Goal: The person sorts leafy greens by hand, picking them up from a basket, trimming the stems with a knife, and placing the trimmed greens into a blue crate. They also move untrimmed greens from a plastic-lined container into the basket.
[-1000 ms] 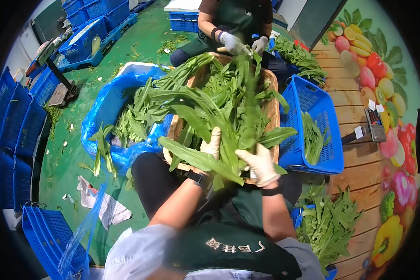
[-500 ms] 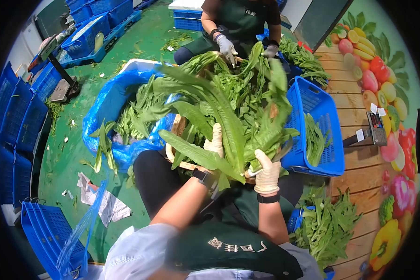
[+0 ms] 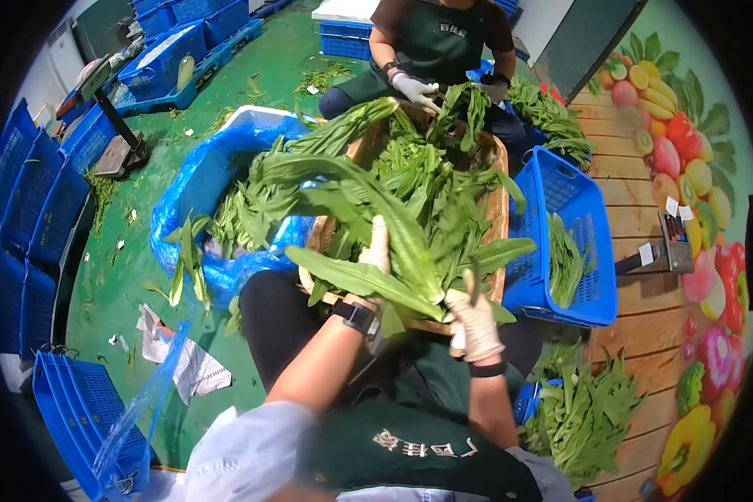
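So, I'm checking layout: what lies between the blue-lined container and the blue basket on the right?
In the head view, a brown tub of leafy greens, the left hand over it.

L hand holding leafy greens over a tan tub, R hand at the stem ends, blue basket w/ more next to it.

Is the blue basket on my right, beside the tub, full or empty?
Neither: partly filled. A bunch of leafy greens lies inside the blue basket, leaving its far wall bare.

Bright scene, strong fisheye distortion, black corners.
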Available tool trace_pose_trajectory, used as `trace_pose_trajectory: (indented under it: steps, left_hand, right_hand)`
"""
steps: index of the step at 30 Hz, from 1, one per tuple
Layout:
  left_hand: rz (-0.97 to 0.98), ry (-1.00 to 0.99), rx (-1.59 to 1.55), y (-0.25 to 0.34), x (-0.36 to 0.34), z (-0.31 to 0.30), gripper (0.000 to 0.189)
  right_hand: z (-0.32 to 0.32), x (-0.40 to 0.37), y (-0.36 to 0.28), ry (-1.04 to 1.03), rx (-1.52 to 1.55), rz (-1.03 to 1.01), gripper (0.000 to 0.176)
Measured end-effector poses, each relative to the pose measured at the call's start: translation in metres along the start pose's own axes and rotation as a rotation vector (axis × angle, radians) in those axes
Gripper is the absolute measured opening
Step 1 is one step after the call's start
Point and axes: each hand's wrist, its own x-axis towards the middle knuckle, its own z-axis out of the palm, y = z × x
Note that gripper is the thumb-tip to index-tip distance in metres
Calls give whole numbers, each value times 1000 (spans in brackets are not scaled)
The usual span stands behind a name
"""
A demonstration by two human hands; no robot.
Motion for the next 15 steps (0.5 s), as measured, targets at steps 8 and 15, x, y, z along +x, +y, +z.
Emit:
trace_pose_trajectory:
  steps: [8,15]
  left_hand:
    - [48,-336,-201,49,12,-8,38]
    - [-52,-130,12,40,37,-35,82]
  right_hand:
    - [-12,-11,5,-193,279,34,39]
    - [-34,-17,7,-224,431,50,47]
